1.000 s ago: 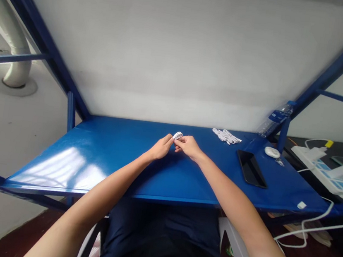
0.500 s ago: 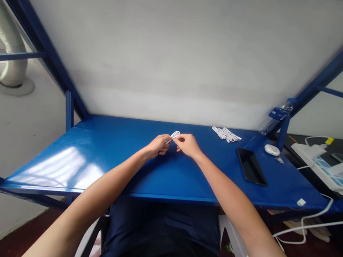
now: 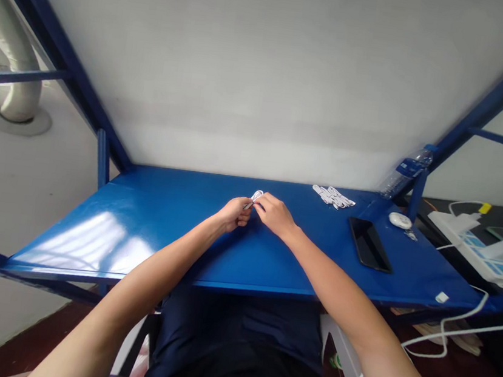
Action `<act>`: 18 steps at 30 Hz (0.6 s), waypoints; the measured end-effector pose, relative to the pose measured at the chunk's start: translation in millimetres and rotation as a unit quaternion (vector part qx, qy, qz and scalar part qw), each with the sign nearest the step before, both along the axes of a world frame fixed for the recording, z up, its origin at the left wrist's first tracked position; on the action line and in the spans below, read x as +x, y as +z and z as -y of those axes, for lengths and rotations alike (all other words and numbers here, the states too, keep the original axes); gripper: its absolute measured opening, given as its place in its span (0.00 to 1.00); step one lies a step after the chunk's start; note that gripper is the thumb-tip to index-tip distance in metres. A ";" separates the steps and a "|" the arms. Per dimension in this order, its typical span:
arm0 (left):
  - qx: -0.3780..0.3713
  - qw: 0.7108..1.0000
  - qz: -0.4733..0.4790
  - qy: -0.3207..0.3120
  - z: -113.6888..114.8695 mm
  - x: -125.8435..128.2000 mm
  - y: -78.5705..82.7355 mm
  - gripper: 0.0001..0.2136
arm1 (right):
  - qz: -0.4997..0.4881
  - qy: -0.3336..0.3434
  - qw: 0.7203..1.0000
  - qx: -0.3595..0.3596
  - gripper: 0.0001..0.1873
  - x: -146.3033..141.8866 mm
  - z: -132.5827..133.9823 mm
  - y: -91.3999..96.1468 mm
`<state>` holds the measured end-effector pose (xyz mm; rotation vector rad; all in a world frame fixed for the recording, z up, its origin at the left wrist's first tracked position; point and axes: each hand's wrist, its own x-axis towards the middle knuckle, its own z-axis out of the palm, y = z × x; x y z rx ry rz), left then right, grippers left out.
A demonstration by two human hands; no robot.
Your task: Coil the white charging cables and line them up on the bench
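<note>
Both my hands meet over the middle of the blue table (image 3: 145, 230). My left hand (image 3: 233, 213) and my right hand (image 3: 273, 212) are closed in a pinch on a small coiled white cable (image 3: 256, 196), whose loop sticks up between the fingertips. Part of the cable is hidden inside the fingers. A small pile of similar white cable bundles (image 3: 333, 197) lies on the table to the far right of my hands.
A black phone (image 3: 369, 244) lies right of my hands, with a small white round device (image 3: 400, 220) and a plastic water bottle (image 3: 404, 170) behind it. A white power strip (image 3: 477, 249) with plugged chargers sits on the adjoining dark surface. Blue frame posts stand at both sides.
The cable loop has been drawn in tighter between my fingertips, and my right hand has shifted slightly left over it. My hands stay at the same spot on the table.
</note>
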<state>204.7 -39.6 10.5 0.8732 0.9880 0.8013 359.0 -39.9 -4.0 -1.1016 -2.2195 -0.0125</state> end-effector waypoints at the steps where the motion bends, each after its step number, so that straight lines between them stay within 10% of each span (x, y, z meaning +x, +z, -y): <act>1: -0.004 1.000 -0.004 -0.002 0.4 0.2 -0.5 0.13 | 0.004 0.007 1.000 -0.001 0.07 0.2 -0.1 -0.1; 8: 0.069 0.997 -0.045 -0.012 2.1 1.9 -6.7 0.07 | -0.165 0.007 0.979 -0.121 0.08 -4.4 -2.6 -4.6; 18: 0.235 0.969 -0.044 -0.057 -7.2 -10.2 -14.5 0.10 | -0.454 0.063 0.735 -0.499 0.02 7.7 -12.2 5.1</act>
